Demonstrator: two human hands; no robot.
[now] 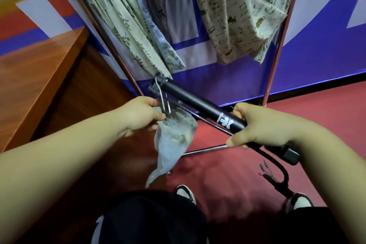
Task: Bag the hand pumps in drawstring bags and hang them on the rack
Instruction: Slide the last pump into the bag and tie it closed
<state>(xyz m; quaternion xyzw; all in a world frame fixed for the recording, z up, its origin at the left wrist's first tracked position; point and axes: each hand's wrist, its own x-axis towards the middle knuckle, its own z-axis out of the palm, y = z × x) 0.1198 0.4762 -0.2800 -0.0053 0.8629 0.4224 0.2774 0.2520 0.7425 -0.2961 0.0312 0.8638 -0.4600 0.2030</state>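
Note:
My right hand (263, 127) grips a black hand pump (198, 104) near its lower end, and the pump slants up to the left. Its black hose and nozzle (277, 174) dangle below my wrist. My left hand (138, 114) pinches the top of a pale blue drawstring bag (174, 140), whose limp body hangs down. A white cord (161, 95) runs up from my left fingers toward the pump's far tip. That tip sits against the bottom of a leaf-print bag (122, 25) hanging on the rack.
A metal rack (276, 61) stands ahead with several filled fabric bags hanging from it, including an animal-print one (233, 16). A wooden table (39, 73) is at the left. Below are red floor and my shoes (185, 193).

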